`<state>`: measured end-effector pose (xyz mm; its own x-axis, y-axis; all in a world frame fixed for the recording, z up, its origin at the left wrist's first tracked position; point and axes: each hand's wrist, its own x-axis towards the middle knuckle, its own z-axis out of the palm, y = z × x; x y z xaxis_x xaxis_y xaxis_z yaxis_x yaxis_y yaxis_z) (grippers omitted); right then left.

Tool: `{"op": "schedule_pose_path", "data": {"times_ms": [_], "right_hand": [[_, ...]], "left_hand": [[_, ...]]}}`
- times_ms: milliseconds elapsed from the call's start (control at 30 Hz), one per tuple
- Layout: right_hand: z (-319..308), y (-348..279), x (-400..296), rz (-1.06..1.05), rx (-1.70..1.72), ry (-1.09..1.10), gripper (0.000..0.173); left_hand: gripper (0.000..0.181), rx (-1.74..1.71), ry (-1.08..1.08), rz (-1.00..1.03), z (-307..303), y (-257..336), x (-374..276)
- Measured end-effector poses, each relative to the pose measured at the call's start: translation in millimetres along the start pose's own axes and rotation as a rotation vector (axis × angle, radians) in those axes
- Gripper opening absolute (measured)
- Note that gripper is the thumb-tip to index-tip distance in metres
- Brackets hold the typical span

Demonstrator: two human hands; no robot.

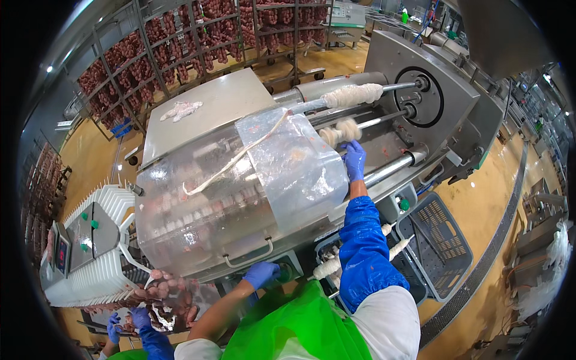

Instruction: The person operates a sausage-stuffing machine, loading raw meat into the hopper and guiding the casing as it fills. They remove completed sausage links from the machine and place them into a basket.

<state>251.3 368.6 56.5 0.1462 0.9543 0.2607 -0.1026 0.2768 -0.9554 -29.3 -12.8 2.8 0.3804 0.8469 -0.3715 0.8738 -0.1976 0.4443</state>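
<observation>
My right hand [354, 158], in a blue glove, has its fingertips at the underside of a bunched sausage casing [346, 130] on the lower stuffing tube [380, 120]. The casing is blurred; whether the fingers grip it cannot be told. Above it, the upper tube carries a longer gathered casing [353, 95]. My left hand [262, 275], also gloved, rests at the control box with a green button [284, 272]; its fingertips are partly hidden. Between the hands lies the clear cover [202, 211] of the sausage machine, with a plastic sheet [297, 175] and a loose casing strand [236, 157] on it.
Linked sausages [166, 288] hang from a white hook conveyor [96, 270] at left, where another person's gloved hands [140, 317] work. Grey crates [443, 247] stand below right, near tubes of gathered casing [327, 268]. Sausage racks [198, 40] stand behind.
</observation>
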Motion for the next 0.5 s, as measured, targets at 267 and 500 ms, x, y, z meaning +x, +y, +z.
{"op": "schedule_pose_path", "data": {"times_ms": [267, 500], "right_hand": [[-14.2, 11.4, 11.9, -0.036, -0.033, -0.013, 0.023], [-11.2, 10.5, 15.8, -0.19, -0.191, -0.094, 0.029]], "left_hand": [[0.022, 0.017, -0.001, 0.036, 10.2, -4.3, 4.4], [0.021, 0.036, 0.018, 0.015, 0.2, 4.4, 4.9]]}}
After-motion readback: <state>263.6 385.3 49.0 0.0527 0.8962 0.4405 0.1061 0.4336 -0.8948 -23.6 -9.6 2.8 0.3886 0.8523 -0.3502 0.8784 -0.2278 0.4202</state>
